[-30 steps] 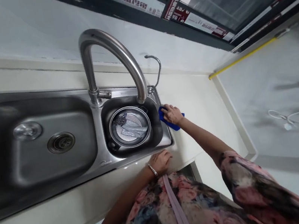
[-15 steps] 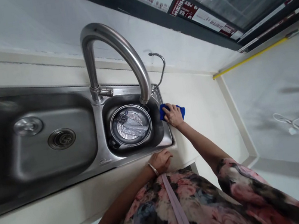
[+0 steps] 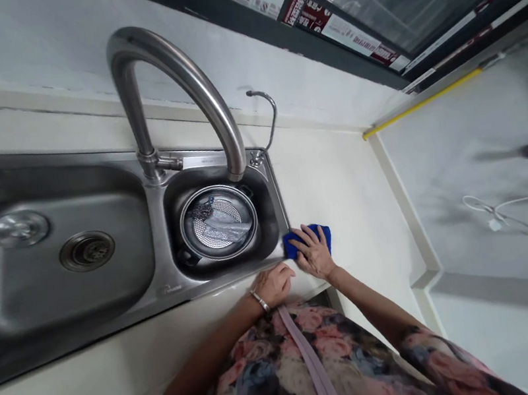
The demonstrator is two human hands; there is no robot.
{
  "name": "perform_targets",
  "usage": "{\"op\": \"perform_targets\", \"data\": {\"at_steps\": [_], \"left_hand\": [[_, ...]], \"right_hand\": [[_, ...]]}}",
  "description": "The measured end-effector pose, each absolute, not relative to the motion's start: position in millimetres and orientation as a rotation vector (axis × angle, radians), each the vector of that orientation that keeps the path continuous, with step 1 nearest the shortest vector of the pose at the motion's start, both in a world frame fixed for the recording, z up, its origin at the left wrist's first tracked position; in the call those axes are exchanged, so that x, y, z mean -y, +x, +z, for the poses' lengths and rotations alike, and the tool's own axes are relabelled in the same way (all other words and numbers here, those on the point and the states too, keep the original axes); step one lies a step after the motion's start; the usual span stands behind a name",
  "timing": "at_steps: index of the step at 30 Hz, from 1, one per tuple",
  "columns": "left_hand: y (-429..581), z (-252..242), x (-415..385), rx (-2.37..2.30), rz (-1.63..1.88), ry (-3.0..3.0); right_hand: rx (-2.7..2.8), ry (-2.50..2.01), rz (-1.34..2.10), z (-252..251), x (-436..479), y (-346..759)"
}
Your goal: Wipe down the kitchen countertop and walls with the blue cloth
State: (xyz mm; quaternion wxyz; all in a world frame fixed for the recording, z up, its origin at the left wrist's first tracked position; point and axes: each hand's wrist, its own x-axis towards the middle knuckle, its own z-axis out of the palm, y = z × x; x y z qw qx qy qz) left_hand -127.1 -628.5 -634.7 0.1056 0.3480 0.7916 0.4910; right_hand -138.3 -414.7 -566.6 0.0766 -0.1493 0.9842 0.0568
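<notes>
My right hand (image 3: 314, 255) presses a folded blue cloth (image 3: 320, 234) onto the counter at the sink's front right corner, its fingers spread over the cloth and part of it hidden beneath them. Close by on the left, my left hand (image 3: 272, 285) rests on the counter's front edge, fingers loosely bent and somewhat apart, with nothing visible in it. A bracelet circles that wrist. In the small right basin (image 3: 271, 223) sits a round pot (image 3: 184, 233) with a perforated steamer tray (image 3: 210, 236) inside. On the tray lie a silvery mesh cloth (image 3: 228, 226) and a dark scrubber (image 3: 203, 211).
A tall curved faucet (image 3: 192, 78) arches over the small basin. Behind the sink's right corner stands a thin bent spout (image 3: 271, 113). The large basin (image 3: 122, 283) lies to the left, with a drain in it. The pale counter (image 3: 343, 191) runs right toward the wall.
My right hand has slid the blue cloth toward me along the sink's right edge, down to the front corner. My left hand stays on the counter edge. The view has shifted slightly right.
</notes>
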Motion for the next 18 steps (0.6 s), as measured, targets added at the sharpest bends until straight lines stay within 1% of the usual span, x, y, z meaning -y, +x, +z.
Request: {"op": "perform_targets", "data": {"at_steps": [9,15,18], "left_hand": [[-126,-628,632,-2.273,1.339,1.020],[-125,-631,631,-2.173,1.348,0.994],[-125,-632,629,-2.125,1.358,0.970]], "right_hand": [[-3.024,-0.489,0.247,-584,418,-223],[-3.100,-0.329,0.268,-589,431,-311],[-3.100,-0.250,0.336,-591,438,-350]]}}
